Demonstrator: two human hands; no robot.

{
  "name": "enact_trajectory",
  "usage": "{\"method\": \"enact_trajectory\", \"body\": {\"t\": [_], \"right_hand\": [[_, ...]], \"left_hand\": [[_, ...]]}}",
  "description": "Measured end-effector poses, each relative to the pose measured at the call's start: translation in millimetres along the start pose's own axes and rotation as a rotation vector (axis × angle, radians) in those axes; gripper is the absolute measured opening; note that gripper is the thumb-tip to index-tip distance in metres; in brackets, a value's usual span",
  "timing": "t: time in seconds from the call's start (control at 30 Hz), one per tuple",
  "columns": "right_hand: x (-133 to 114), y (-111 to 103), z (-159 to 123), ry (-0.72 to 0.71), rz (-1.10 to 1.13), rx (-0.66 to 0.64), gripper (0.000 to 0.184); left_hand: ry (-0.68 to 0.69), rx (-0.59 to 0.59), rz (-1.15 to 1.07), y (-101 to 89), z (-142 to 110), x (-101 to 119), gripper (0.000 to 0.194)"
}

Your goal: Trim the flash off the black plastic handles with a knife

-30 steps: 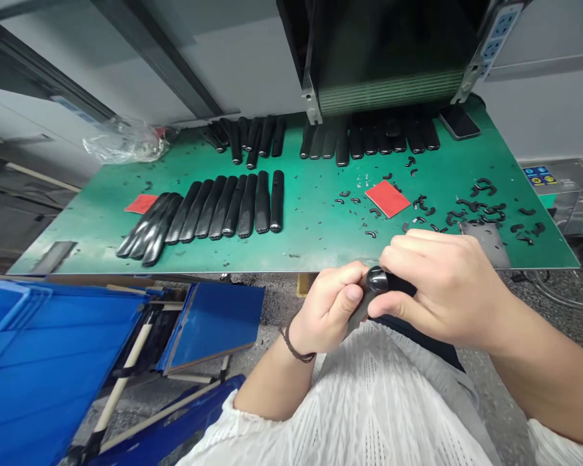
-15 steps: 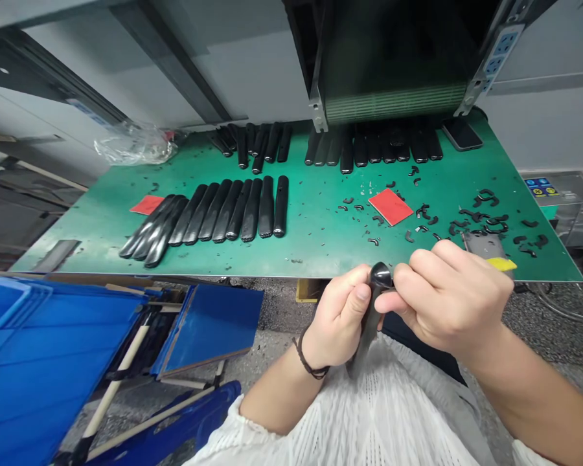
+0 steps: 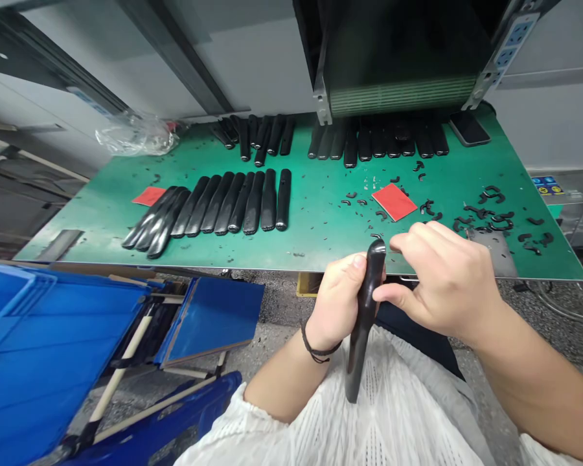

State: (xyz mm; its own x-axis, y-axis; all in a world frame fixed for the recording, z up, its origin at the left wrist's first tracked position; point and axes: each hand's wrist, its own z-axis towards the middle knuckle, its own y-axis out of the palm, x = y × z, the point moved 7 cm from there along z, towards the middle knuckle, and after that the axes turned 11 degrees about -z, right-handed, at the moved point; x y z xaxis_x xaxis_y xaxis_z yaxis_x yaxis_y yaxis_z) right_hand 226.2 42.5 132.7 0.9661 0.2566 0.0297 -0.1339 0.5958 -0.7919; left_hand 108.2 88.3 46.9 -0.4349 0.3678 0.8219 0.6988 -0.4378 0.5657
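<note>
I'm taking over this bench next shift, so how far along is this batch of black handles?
Looks done: a front row of black handles lies side by side on the green mat, and curved black scraps lie to the right. In hand: one black handle, gripped by the left hand, with the right hand's thumb against it. Left: perhaps the back row of handles, though I can't tell whether those are finished.

The black handle (image 3: 364,323) looks like smooth, glossy plastic, with a bright sheen near its rounded tip. The green mat (image 3: 320,252) is smooth with a soft shine, the red sheet (image 3: 394,202) looks matt, the bag (image 3: 136,134) is clear, crinkled plastic, and the crate (image 3: 53,336) is blue plastic.
</note>
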Motion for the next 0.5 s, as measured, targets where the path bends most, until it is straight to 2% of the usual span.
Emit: {"method": "enact_trajectory", "body": {"t": [0.07,0.23,0.37,0.5], "right_hand": [[-1,3,3,-0.007,-0.068,-0.013,0.063],[-5,4,5,-0.041,-0.182,-0.018,0.059],[-5,6,2,-0.044,-0.205,-0.006,0.057],[-8,13,-4,-0.045,-0.183,-0.052,0.057]], "left_hand": [[0.028,0.011,0.039,-1.4,0,1,0.052],[0.040,0.027,0.046,-4.1,5,-1,0.053],[0.044,0.051,0.057,-4.0,9,-2,0.056],[0.034,0.117,0.059,-5.6,13,0,0.056]]}}
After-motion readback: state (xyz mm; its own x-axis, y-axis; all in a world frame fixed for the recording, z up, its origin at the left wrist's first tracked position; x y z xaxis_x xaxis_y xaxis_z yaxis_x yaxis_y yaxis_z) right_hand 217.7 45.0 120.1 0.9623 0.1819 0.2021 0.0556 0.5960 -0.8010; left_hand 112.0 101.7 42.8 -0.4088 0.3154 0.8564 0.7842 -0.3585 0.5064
